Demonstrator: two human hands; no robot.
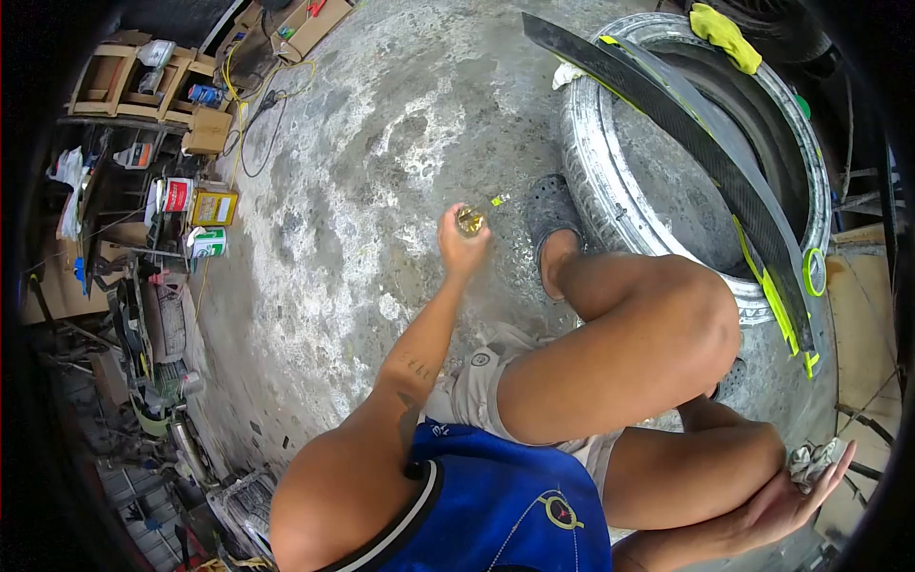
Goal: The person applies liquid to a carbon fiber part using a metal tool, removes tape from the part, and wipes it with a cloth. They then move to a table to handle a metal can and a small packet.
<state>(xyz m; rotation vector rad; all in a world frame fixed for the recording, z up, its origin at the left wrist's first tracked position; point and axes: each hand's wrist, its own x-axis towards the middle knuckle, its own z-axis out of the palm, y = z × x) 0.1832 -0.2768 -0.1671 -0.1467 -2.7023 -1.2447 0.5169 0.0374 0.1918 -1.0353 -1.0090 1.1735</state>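
Observation:
My left hand (pixel 461 242) reaches out over the concrete floor, its fingers wrapped round a small clear container (pixel 470 221) with something yellow inside. Just beyond it, a small yellow-green scrap (pixel 500 199) shows against the floor. At the lower right, my right hand (pixel 789 500) is beside my knee, fingers stretched out, with a crumpled grey-white cloth (pixel 812 464) against the palm. A long, curved, black carbon-patterned panel (pixel 701 143), edged with yellow-green tape (pixel 777 310), lies across a white-smeared tire (pixel 610 181), apart from both hands.
A yellow-green glove (pixel 724 38) rests on the tire's far side. A tape roll (pixel 814 272) is by the panel's near end. Paint cans (pixel 212 206), wooden racks (pixel 100 81) and a yellow cord (pixel 232 81) line the left side. My shod foot (pixel 556 214) stands beside the tire.

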